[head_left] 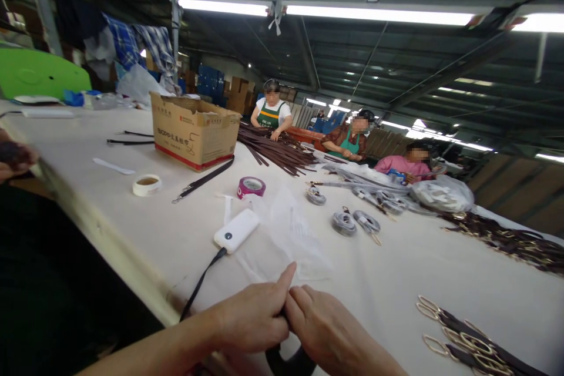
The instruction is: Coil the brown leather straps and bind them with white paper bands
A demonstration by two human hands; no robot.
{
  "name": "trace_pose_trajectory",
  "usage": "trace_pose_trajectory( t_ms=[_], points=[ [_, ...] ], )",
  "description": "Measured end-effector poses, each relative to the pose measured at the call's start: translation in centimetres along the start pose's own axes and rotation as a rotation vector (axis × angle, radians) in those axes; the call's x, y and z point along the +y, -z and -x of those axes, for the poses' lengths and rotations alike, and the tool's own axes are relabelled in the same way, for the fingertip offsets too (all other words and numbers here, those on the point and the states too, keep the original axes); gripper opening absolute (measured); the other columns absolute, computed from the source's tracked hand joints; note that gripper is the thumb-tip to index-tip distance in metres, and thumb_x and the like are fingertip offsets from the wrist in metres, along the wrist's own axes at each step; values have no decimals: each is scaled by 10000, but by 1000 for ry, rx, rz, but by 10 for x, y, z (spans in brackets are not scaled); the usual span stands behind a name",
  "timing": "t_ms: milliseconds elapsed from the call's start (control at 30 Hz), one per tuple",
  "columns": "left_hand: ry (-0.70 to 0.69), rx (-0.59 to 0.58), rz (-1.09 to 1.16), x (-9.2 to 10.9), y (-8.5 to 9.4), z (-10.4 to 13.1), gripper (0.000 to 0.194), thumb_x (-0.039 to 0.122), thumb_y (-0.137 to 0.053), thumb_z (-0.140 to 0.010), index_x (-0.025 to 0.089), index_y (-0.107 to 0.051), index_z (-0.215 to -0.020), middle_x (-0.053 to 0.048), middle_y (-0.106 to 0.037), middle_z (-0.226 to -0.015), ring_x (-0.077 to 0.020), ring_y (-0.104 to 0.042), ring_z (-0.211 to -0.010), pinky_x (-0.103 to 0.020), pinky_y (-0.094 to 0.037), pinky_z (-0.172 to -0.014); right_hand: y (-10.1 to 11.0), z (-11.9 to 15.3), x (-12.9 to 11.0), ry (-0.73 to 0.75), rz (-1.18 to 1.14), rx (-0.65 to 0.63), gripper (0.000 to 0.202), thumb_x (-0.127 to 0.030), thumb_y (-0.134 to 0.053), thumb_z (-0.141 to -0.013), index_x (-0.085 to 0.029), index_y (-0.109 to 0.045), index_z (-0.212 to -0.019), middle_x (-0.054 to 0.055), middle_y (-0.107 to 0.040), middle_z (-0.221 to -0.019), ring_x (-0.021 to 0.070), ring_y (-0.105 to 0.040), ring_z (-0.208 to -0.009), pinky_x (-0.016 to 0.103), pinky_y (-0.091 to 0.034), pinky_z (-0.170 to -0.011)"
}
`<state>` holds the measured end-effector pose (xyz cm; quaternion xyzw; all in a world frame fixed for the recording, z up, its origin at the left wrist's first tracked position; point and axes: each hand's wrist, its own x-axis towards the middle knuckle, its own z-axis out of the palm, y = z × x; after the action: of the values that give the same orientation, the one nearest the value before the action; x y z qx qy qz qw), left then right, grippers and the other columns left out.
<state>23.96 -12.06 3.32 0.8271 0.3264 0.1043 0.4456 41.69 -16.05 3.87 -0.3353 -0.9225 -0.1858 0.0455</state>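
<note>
My left hand [253,316] and my right hand [328,326] meet at the table's near edge, both closed on a dark strap [288,362]. Below the hands the strap bends in a curve; the rest of it is hidden. The left index finger points forward past the grip. Just beyond the hands lies a crumpled clear plastic bag [299,235]. Left of the bag is a white power bank [238,230] with a black cable [200,285]. To the right, dark straps with gold-coloured metal rings [473,338] lie on the table.
A cardboard box [194,129], a white tape roll [147,185] and a purple tape roll [251,187] stand farther back. Coiled grey straps [344,222] and a heap of brown straps [277,150] lie beyond. Several people work across the table; another person's hand [15,158] shows at left.
</note>
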Motion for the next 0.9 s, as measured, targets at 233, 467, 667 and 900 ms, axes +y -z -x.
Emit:
trace_pose_trajectory(
  t_ms=[233,467,667,900],
  points=[
    [47,6,271,-1,6,-4,896,192,-517,-697,62,-178,-1516,-186,-455,-1443,-287,-475,-1269,-353,-378,-1049,-2,3,10,11,-79,-54,225,0,-579,-802,-158,-536,-956,42,-618,-841,229,-587,-670,346,-503,-578],
    [18,105,370,-13,-10,-8,373,149,-539,-611,176,-604,-977,29,-599,-831,-149,-530,-755,-219,-400,-616,-14,9,15,-52,-136,-44,287,21,-595,-789,-136,-538,-1023,57,-635,-869,244,-616,-695,356,-536,-576],
    [28,143,480,-21,-22,-9,387,83,-503,-585,162,-577,-956,20,-619,-881,-166,-552,-822,-235,-416,-663,-26,10,12,-110,-164,-83,431,14,-625,-784,-85,-520,-1190,64,-666,-905,233,-657,-721,328,-547,-580],
    [91,151,672,-30,-33,-13,407,61,-512,-569,156,-624,-949,12,-637,-894,-176,-555,-865,-254,-412,-718,-32,6,9,-130,-194,-218,341,25,-668,-766,-158,-587,-1043,41,-670,-897,227,-665,-726,306,-526,-567]
  ],
)
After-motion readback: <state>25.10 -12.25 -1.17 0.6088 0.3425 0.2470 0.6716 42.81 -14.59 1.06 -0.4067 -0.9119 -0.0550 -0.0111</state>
